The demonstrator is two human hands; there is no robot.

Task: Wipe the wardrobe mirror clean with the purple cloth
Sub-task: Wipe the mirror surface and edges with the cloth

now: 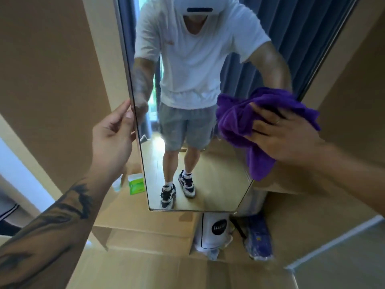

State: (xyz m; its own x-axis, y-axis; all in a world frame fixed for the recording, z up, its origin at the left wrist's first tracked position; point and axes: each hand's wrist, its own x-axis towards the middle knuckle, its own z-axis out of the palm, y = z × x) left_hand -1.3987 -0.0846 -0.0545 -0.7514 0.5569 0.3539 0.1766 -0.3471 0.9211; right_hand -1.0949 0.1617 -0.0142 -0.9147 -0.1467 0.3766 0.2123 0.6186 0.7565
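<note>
A tall, narrow mirror (210, 174) hangs in front of me inside the open wardrobe and reflects a standing person. My left hand (113, 132) grips the mirror's left edge at mid height, thumb on the glass side. The crumpled purple cloth (239, 122) lies against the right half of the glass. My right hand (279, 132) presses it there with spread, straight fingers. The lower end of the cloth hangs loose over the mirror's right edge.
Beige wardrobe panels stand on both sides. A green pack (136, 184) and a small clear bottle (117, 184) sit on the shelf at the lower left. Below the mirror stand a white bag (214, 232) and a blue wrapped bundle (258, 240).
</note>
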